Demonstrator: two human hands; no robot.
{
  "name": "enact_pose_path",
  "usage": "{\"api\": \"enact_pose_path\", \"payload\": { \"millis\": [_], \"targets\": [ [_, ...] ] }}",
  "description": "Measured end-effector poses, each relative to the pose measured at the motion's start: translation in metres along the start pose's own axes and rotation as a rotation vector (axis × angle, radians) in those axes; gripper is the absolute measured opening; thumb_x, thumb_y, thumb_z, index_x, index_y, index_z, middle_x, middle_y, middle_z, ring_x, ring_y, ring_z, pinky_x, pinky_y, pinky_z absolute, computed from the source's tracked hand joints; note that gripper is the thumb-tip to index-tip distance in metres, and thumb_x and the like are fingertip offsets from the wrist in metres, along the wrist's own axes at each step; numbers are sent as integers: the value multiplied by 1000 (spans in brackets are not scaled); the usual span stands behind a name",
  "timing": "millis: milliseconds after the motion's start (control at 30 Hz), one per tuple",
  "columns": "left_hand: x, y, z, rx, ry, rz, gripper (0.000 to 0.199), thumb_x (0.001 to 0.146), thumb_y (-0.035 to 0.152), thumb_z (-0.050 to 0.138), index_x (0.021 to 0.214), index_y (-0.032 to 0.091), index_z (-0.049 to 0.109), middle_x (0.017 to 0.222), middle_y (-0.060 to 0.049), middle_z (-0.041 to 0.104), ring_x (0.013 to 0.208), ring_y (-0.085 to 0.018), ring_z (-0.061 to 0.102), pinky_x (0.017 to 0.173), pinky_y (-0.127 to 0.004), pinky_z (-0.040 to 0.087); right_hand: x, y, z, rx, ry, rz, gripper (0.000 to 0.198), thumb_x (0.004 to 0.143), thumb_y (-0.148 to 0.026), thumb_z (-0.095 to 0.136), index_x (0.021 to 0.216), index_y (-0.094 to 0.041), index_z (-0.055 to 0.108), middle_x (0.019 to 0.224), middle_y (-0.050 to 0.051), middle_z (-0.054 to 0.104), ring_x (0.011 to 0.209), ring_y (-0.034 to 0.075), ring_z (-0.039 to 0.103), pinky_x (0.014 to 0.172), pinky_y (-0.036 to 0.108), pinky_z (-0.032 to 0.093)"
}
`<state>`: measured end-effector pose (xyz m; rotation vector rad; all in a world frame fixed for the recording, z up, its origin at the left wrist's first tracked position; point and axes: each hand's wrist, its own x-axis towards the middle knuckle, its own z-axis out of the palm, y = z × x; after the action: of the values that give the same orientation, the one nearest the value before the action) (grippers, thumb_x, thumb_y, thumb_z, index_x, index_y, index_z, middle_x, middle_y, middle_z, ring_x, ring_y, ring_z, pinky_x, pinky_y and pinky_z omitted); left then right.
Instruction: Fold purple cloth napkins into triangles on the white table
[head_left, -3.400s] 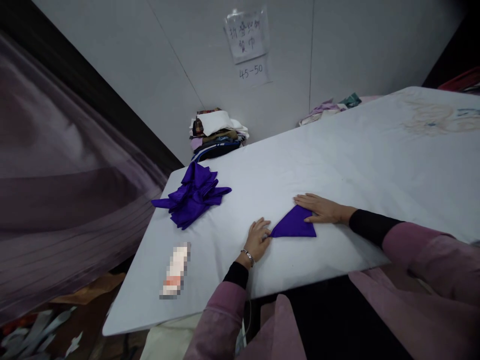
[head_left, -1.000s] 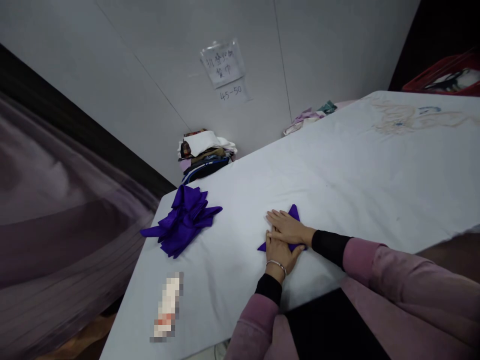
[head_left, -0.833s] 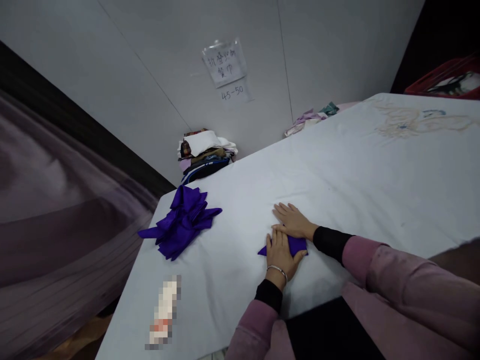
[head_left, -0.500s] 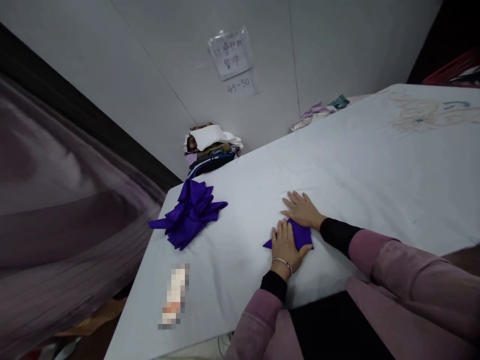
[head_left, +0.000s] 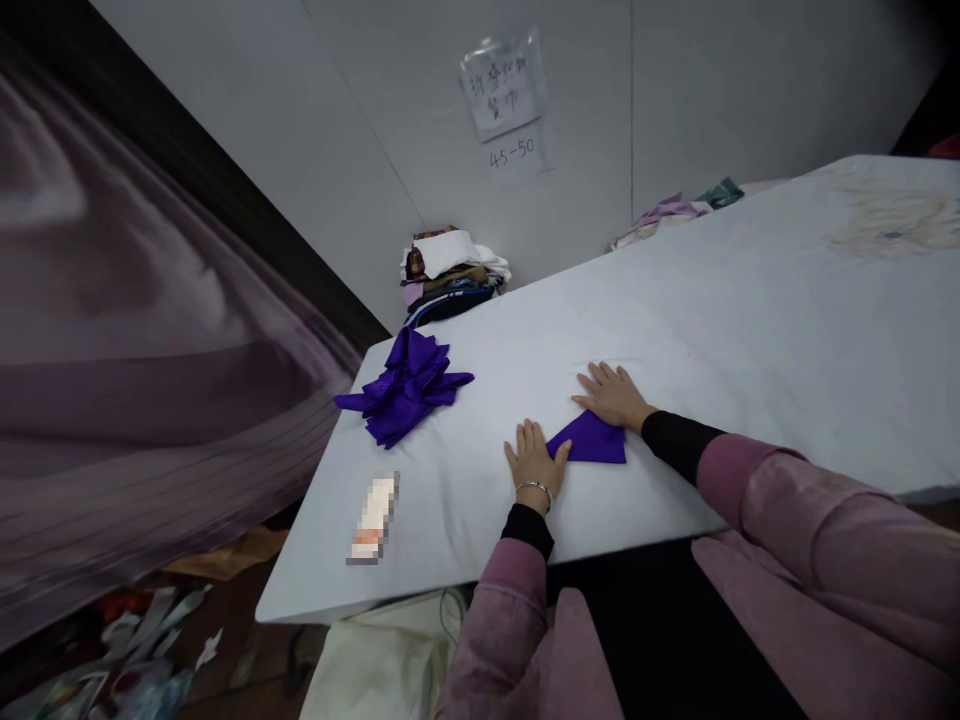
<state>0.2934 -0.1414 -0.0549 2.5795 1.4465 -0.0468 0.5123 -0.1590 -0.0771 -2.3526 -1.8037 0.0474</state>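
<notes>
A purple cloth napkin point(head_left: 592, 440), folded into a flat triangular shape, lies on the white-covered table point(head_left: 720, 330). My left hand point(head_left: 535, 465), with a bracelet at the wrist, rests flat at the napkin's left corner, fingers spread. At its upper edge my right hand point(head_left: 611, 395) lies flat with the fingers apart. Neither hand grips anything. Farther left on the table sits a loose heap of purple napkins point(head_left: 409, 385).
A blurred-out oblong item point(head_left: 375, 515) lies near the table's left front. Behind the table are a stack of folded clothes point(head_left: 454, 275) and more cloth point(head_left: 671, 210). A mauve curtain point(head_left: 150, 350) hangs at left. A handwritten sign point(head_left: 504, 88) is on the wall.
My left hand has slid left off most of the napkin, uncovering its triangular shape. My right hand stays at the upper edge. The camera view has shifted.
</notes>
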Motion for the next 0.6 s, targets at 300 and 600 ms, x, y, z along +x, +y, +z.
{"api": "enact_pose_path", "payload": {
  "millis": [300,600],
  "targets": [
    [14,-12,-27,-106,226,-281,56,92,40,24,141,12,32,151,-16,24,140,-28,18,110,-55,15,2,2,3,17,5,-2,74,87,-65,14,139,-19,39,149,13,27,136,34,21,107,52,16],
    [38,59,0,-147,108,72,60,90,49,28,141,17,33,151,-12,23,140,-28,16,111,-56,10,3,4,7,12,32,-11,72,87,-65,16,139,-20,38,149,13,28,136,34,21,106,52,17]
  ]
}}
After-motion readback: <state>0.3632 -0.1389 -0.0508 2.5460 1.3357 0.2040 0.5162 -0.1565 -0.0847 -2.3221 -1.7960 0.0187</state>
